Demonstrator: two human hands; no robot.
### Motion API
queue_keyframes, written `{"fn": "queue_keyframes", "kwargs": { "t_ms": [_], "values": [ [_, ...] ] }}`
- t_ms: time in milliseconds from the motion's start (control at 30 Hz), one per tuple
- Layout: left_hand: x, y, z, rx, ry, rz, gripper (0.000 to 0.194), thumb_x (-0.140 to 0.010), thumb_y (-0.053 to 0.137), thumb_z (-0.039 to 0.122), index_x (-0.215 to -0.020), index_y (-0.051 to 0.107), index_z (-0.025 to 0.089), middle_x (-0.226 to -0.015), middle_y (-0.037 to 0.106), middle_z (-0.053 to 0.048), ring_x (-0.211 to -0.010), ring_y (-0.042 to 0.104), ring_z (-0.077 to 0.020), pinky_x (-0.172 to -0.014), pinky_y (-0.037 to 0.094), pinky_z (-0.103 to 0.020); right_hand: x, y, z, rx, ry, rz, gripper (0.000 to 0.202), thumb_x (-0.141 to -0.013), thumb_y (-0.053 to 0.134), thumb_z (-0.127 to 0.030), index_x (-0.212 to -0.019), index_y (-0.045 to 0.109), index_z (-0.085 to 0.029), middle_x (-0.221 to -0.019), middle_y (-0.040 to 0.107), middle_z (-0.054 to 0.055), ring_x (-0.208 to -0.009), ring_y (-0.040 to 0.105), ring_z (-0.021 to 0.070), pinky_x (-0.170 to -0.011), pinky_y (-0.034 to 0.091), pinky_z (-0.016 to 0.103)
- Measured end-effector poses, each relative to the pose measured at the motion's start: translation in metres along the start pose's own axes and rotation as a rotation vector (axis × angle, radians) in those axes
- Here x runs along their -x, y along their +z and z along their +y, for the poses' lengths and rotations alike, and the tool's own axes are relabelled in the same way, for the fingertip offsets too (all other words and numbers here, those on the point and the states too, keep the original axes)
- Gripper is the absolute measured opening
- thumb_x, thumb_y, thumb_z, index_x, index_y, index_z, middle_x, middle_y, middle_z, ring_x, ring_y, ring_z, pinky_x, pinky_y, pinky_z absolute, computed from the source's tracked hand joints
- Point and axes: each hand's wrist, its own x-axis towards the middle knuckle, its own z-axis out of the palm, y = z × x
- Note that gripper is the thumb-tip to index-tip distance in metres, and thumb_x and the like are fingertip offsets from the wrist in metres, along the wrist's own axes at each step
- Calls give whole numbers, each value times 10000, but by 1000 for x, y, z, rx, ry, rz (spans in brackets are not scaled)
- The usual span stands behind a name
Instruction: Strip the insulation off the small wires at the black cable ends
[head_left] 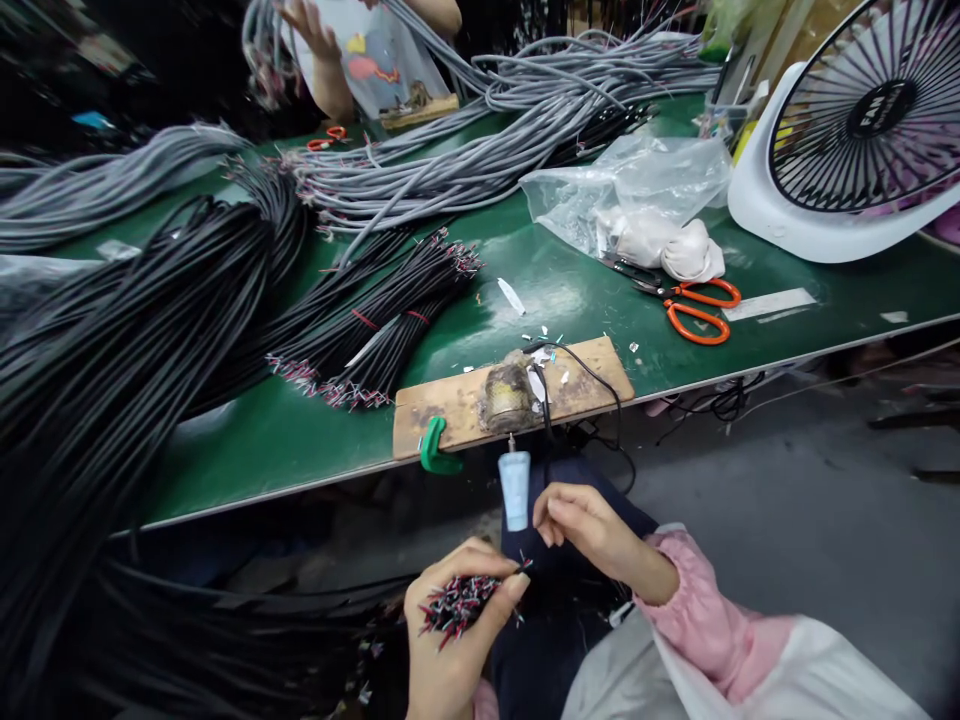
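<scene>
My left hand point(444, 672) is closed around a bundle of thin black cables, whose red, white and black wire ends point(459, 606) show between thumb and fingers. One cable end point(523, 567) sticks out past the thumb tip, toward my right hand. My right hand point(585, 525) is curled in, fingertips near the thumb, and nothing visible is in it. Just left of its fingers, apart from them, a light blue tapered sleeve point(514, 490) points down from the shaft of a small grimy motor point(508, 395). That motor sits on a wooden board point(442, 400) at the table edge.
A green clamp point(436, 448) grips the board. Bundled black cables point(397, 320) and grey cables point(442, 170) cover much of the green table point(300, 450). Orange-handled scissors point(701, 308), a plastic bag point(630, 180) and a fan point(862, 130) are at right. A co-worker's hand point(311, 30) shows opposite.
</scene>
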Motion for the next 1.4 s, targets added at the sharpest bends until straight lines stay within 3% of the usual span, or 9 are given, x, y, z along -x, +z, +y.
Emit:
{"fn": "queue_keyframes", "kwargs": {
  "t_ms": [200, 400, 533, 700, 967, 1200, 1400],
  "values": [
    [12, -4, -31, 28, -139, -225, 191, -839, 767, 308, -698, 758, 180, -569, 694, -23, -515, 634, -167, -545, 484, -247, 17, 6, -12, 287, -71, -14, 397, -866, 750, -533, -825, 694, -143, -714, 611, 3, -620, 513, 120, -601, 415, 256],
    [11, 7, -43, 21, -88, -131, 116, -764, 811, 278, -784, 757, 178, -658, 708, -6, -598, 631, -153, -594, 489, -214, 22, 12, -21, 482, -318, -98, 365, -834, 805, -501, -867, 770, -140, -742, 637, 27, -647, 543, 130, -611, 439, 252],
    [10, 9, -42, 36, -103, -177, 94, -754, 795, 256, -766, 753, 173, -691, 710, -10, -649, 631, -160, -637, 504, -222, 26, 14, -26, 567, -387, -97, 333, -836, 813, -465, -906, 776, -141, -763, 659, 42, -658, 557, 137, -608, 449, 249],
    [11, 11, -44, 10, -106, -178, 67, -729, 778, 169, -773, 728, 177, -710, 707, -2, -661, 641, -163, -632, 508, -222, 32, 17, -28, 668, -388, -56, 278, -863, 788, -415, -888, 770, -138, -764, 665, 51, -642, 545, 143, -595, 457, 255],
    [26, 2, -62, 7, -85, -101, 155, -785, 821, 245, -699, 712, 175, -623, 648, 25, -573, 583, -119, -571, 481, -194, 35, 17, -29, 665, -428, -29, 286, -924, 729, -392, -824, 764, -126, -731, 678, 60, -628, 577, 138, -582, 475, 241],
    [29, -5, -66, -48, -63, -112, 117, -807, 811, 231, -720, 749, 185, -650, 709, 9, -597, 643, -138, -605, 510, -210, 35, 13, -28, 655, -419, -83, 296, -959, 679, -381, -833, 749, -122, -742, 673, 62, -627, 581, 133, -588, 485, 237],
    [27, -5, -65, -13, -69, -121, 156, -778, 828, 243, -684, 723, 179, -602, 668, 19, -543, 586, -122, -546, 476, -203, 34, 12, -26, 684, -387, -140, 250, -937, 694, -371, -903, 765, -134, -776, 689, 66, -659, 583, 145, -612, 489, 249]
  ]
}}
